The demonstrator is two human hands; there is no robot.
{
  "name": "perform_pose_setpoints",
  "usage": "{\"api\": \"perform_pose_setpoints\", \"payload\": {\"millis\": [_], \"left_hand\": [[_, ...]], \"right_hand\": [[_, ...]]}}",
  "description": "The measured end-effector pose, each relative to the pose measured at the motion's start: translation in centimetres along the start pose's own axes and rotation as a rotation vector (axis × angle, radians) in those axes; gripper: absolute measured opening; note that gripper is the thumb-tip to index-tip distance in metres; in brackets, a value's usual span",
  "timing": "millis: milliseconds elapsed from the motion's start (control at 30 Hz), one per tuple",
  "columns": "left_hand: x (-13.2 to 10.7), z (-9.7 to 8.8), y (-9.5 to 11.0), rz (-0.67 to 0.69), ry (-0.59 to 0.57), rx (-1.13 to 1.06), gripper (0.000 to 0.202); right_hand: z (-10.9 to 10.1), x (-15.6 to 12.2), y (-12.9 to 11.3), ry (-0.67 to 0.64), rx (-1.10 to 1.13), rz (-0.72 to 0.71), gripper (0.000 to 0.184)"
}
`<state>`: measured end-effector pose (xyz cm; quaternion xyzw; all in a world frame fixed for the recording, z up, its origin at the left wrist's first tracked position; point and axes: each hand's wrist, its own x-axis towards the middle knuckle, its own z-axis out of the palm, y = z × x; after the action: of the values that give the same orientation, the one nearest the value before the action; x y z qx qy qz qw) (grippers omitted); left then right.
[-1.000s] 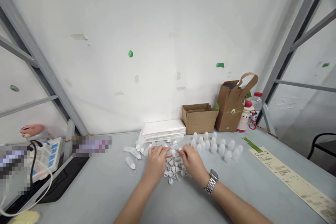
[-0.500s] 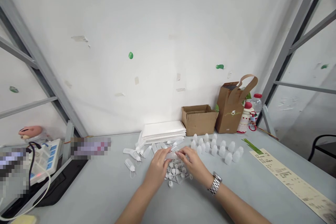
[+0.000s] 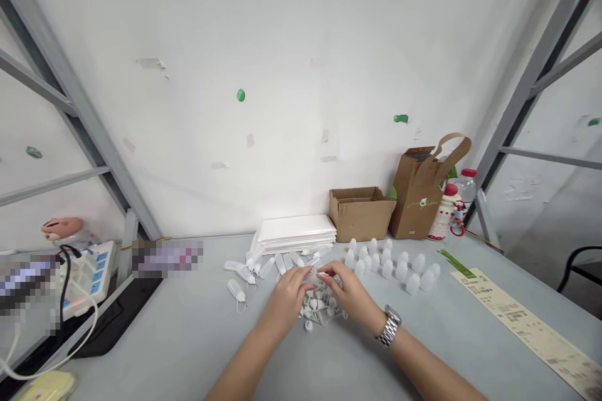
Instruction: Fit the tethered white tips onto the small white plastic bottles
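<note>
Between my two hands is a small translucent plastic squeeze bottle (image 3: 312,276), mostly covered by fingers. My left hand (image 3: 288,296) wraps its left side, and my right hand (image 3: 345,288) pinches its right end; whether a cap sits in that pinch is too small to tell. Directly below lies a pile of white caps with loop straps (image 3: 320,308), one cap (image 3: 308,326) a little apart at the front. Several similar bottles with caps (image 3: 236,290) lie to the left and behind my left hand. Right of my right hand, several frosted bottles (image 3: 387,269) stand in loose rows.
Flat white cartons (image 3: 296,230) are stacked against the wall, beside an open cardboard box (image 3: 362,216) and a brown paper bag (image 3: 416,200). A printed paper strip (image 3: 517,319) lies at right. A power strip (image 3: 96,279) with cables is at left.
The view has shifted slightly, so the table's things appear a little to the right. Both hands stay together on the bottle, with small finger movements.
</note>
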<state>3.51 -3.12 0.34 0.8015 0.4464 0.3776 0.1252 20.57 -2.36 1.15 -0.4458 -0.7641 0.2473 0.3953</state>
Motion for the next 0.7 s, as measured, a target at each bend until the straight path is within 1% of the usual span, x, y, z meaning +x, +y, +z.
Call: {"api": "perform_pose_setpoints", "payload": {"millis": [133, 200, 300, 333, 400, 533, 600, 700], "left_hand": [[-0.1, -0.02, 0.15, 0.052, 0.008, 0.028, 0.031], [-0.13, -0.08, 0.22, 0.046, -0.008, 0.023, 0.033], [-0.11, -0.1, 0.21, 0.002, -0.023, -0.002, 0.034], [-0.11, -0.08, 0.19, -0.006, -0.016, -0.007, 0.034], [-0.11, 0.0, 0.12, 0.002, 0.005, -0.004, 0.034], [-0.16, 0.15, 0.0, 0.038, 0.01, 0.02, 0.033], [-0.16, 0.15, -0.05, 0.042, 0.004, 0.029, 0.033], [-0.06, 0.0, -0.04, 0.031, -0.002, 0.026, 0.033]], "right_hand": [[0.17, 0.19, 0.27, -0.004, 0.001, 0.062, 0.038], [0.12, 0.2, 0.32, -0.007, 0.005, 0.063, 0.037], [-0.18, 0.17, 0.1, -0.003, 0.032, 0.047, 0.023], [-0.29, 0.19, 0.01, 0.001, 0.042, 0.045, 0.021], [-0.42, 0.27, -0.07, 0.004, 0.057, 0.054, 0.025], [-0.36, 0.41, 0.09, -0.026, 0.063, 0.083, 0.041], [-0.36, 0.39, 0.1, -0.037, 0.076, 0.079, 0.037], [-0.6, 0.37, -0.01, -0.02, 0.099, 0.052, 0.022]]}}
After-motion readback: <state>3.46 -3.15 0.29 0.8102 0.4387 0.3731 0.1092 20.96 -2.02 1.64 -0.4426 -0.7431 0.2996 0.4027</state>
